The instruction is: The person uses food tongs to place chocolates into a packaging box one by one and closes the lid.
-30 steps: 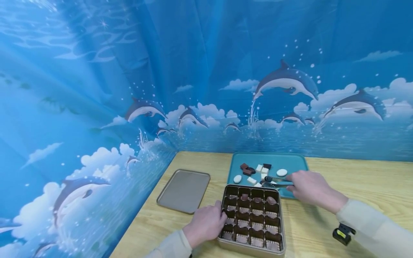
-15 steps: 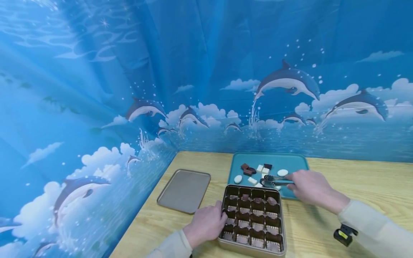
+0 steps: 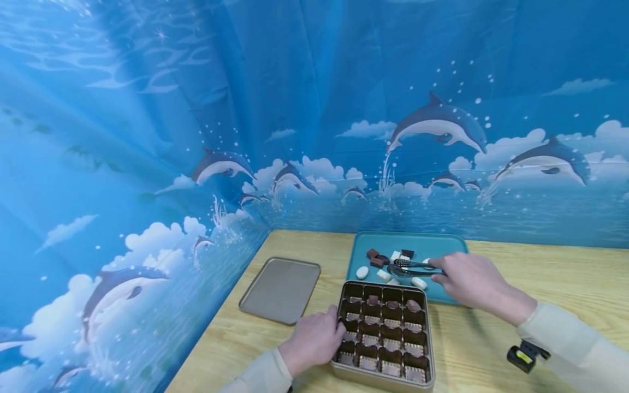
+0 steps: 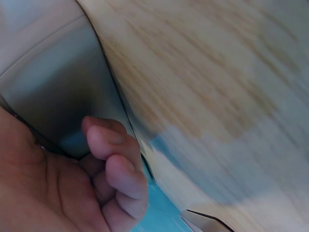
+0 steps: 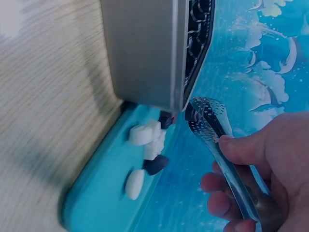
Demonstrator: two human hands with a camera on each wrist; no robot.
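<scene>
My left hand [image 3: 313,339] grips the left wall of a metal tin [image 3: 380,381], its fingers curled at the side in the left wrist view. A brown divided insert lines the tin, with chocolates in several cells of its far row. My right hand [image 3: 473,281] holds metal tongs [image 3: 422,265] low over the teal tray [image 3: 413,240]. In the right wrist view, a dark brown piece [image 5: 190,114] shows between the perforated heads of the tongs [image 5: 212,121]. White pieces [image 3: 383,275] and brown chocolates [image 3: 377,262] lie scattered around the tongs on the tray.
Left of the tray, a flat metal lid [image 3: 281,290] lies on the wooden table [image 3: 565,273]. The tin stands in front of the tray, overlapping its near edge in the head view. A blue dolphin-print curtain [image 3: 314,109] hangs behind and along the left side.
My right hand has moved the tongs slightly left and toward the tray's far side, uncovering a white piece near its front edge. The left hand and the tin stay in place.
</scene>
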